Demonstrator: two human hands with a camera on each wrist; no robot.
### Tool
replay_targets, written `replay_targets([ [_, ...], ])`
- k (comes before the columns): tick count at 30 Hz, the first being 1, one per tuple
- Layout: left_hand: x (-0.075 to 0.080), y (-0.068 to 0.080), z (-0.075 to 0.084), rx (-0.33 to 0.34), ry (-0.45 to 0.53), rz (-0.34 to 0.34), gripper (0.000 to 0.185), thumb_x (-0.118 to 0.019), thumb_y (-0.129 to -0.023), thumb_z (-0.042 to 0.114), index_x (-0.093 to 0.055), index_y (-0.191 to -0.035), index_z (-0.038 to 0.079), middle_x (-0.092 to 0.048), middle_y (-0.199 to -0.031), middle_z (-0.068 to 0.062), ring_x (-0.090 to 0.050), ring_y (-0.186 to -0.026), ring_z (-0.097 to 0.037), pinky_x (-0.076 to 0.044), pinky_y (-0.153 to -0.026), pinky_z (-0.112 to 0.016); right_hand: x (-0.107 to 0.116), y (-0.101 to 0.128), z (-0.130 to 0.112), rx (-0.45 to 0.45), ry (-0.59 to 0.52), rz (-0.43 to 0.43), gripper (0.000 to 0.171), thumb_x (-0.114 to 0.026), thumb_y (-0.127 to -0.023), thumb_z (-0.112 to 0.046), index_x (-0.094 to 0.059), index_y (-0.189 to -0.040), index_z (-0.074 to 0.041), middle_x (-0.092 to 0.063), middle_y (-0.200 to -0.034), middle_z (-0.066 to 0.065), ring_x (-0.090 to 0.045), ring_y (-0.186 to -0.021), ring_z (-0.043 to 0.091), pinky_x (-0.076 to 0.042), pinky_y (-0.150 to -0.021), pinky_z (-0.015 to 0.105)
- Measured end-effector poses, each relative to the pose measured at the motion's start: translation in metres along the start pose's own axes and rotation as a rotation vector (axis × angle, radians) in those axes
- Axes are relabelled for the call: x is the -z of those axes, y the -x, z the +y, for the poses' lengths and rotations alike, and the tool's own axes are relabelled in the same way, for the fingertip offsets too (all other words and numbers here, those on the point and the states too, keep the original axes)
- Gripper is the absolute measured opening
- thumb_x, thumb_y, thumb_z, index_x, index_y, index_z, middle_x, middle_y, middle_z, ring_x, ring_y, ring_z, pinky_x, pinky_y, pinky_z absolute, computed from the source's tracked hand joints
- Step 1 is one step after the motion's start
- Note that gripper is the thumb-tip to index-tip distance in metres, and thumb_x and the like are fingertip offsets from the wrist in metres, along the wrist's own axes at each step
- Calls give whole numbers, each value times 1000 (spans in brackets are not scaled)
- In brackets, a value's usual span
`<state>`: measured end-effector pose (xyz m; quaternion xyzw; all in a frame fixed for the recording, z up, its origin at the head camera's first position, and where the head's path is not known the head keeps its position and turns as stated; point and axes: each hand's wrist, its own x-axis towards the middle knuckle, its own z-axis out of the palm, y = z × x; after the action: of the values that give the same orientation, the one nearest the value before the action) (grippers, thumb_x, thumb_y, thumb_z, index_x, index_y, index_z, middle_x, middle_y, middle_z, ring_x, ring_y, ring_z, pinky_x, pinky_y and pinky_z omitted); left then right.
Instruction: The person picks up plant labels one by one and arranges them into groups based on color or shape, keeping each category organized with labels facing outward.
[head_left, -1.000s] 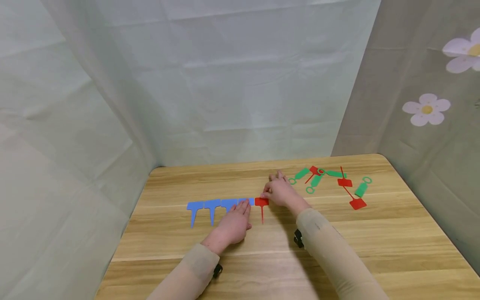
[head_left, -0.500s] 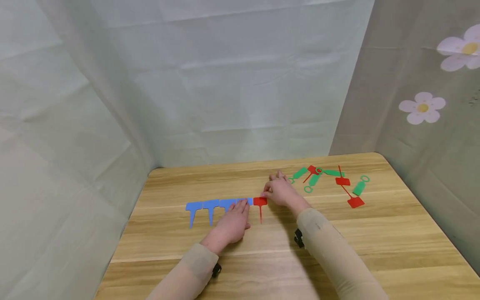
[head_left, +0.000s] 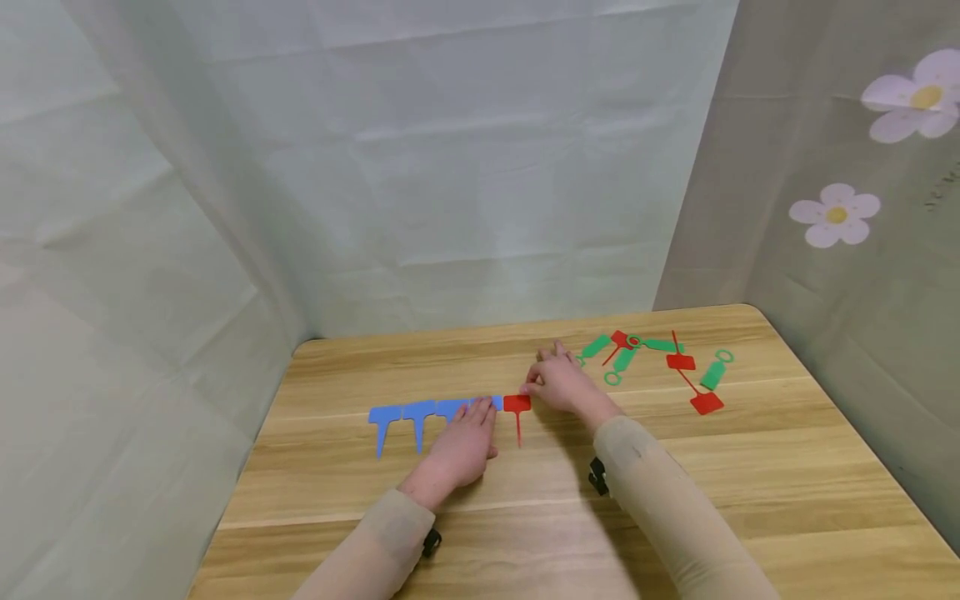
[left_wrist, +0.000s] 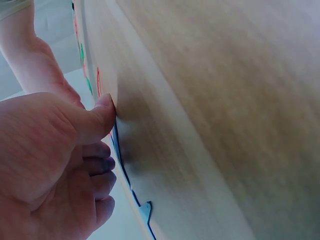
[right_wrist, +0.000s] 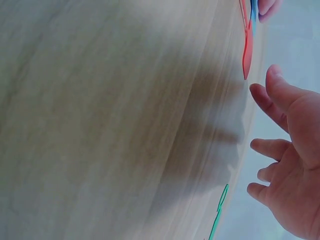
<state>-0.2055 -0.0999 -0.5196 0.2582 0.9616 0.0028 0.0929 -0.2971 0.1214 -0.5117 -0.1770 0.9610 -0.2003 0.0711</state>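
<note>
Head view, centre: the left hand [head_left: 462, 447] lies, fingers extended, on flat blue T-shaped plastic-looking tags [head_left: 385, 414]. Just right sits a thin red T-shaped plastic-looking tag [head_left: 517, 403], the right hand [head_left: 564, 383] loosely parted at its corner (contact unclear). Probably light, bendy, slippery; best pinched by its broad end.

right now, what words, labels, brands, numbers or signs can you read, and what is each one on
No text can be read.
Flowered cloth: a small dark marking near the picture's edge, perhaps lettering, too blurred to read.
Blue pieces, red pieces, green pieces: no writing shows.
</note>
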Motion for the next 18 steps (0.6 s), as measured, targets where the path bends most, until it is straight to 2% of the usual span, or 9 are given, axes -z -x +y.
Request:
replay_targets([
  [7,3,4,1,-8,18,16,69,-65,-108,27,-38,-162,-7,-31,-172,-21,-30,-159,-34,-25,-129,-49,1,2,-2,9,-2,6,21,-74,-102,-38,-81,-100,-18,-42,-164,29,-12,-158,57,-16,-126,70],
  [12,2,7,1,-39,22,49,66,-66,-108,23,-40,-161,-6,-32,-172,-19,-31,-159,-33,-27,-129,-49,2,7,0,27,-18,32,21,-75,-102,-38,-81,-99,-17,-44,-162,29,-13,-158,57,-18,-126,69],
  [18,0,6,2,-62,12,76,66,-61,-111,29,-38,-163,-3,-30,-174,-16,-30,-160,-31,-25,-129,-48,2,23,11,71,-26,71,20,-75,-102,-36,-80,-98,-17,-47,-158,32,-18,-155,60,-20,-124,72],
])
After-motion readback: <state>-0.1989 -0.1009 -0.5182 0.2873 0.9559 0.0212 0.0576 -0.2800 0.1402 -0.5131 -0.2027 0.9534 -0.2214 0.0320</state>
